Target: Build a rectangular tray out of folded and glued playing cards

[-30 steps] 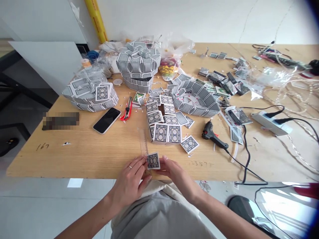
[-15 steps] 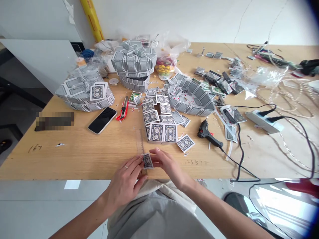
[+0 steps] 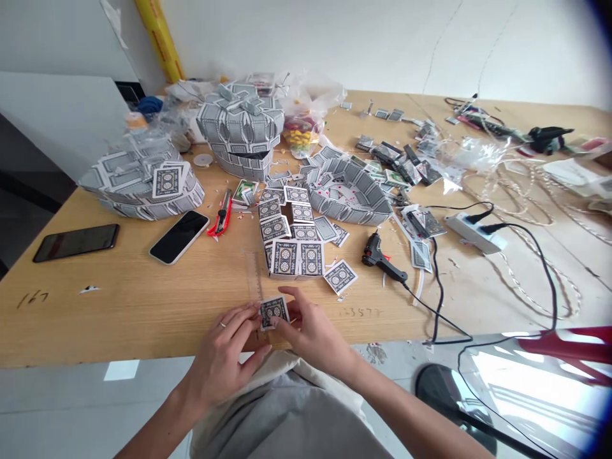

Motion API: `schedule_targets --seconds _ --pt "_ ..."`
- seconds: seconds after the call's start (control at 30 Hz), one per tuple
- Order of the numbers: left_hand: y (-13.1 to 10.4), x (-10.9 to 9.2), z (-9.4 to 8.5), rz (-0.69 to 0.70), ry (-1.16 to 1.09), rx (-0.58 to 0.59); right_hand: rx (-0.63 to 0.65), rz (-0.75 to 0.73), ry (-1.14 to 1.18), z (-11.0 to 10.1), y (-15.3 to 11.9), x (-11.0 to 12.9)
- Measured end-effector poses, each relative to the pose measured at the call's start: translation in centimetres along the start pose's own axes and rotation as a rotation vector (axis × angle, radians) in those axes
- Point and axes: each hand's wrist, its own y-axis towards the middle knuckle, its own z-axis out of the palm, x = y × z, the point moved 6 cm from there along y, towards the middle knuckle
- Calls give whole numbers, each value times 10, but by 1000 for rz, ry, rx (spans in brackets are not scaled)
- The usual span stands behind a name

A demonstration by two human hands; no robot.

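Observation:
A patterned playing card (image 3: 275, 312) lies near the table's front edge, over the lower end of a clear ruler (image 3: 254, 277). My right hand (image 3: 310, 325) grips this card between thumb and fingers at its right side. My left hand (image 3: 232, 344) rests at the card's left edge, fingers close together on the ruler; whether they pinch anything is hidden. Just beyond stands a block-like shape built of cards (image 3: 296, 233). To its right are a loose card (image 3: 341, 277) and a black glue gun (image 3: 382, 258).
At the left are two phones (image 3: 179, 237) (image 3: 76, 242) and a red cutter (image 3: 222, 213). Card boxes (image 3: 239, 124) (image 3: 148, 182) and an open card tray (image 3: 351, 191) stand further back. A power strip (image 3: 473, 233) with cables lies at the right.
The card at my fingers now shows more of its patterned face, and my right thumb has come down over it. The whole view has shifted, bringing the table's objects leftward.

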Motion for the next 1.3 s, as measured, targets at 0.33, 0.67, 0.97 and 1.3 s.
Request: schedule_targets --seconds 0.33,0.67,0.97,1.3 --pt "-5 -8 -8 5 86 5 -55 12 74 -32 -13 -10" --pt "104 -34 -99 185 -301 -160 255 -159 614 -52 -10 80" --pt "219 -16 -141 -79 -600 -270 -298 -640 118 -140 18 177" --pt "232 4 -130 -115 -789 -303 -215 -635 242 -132 53 195"
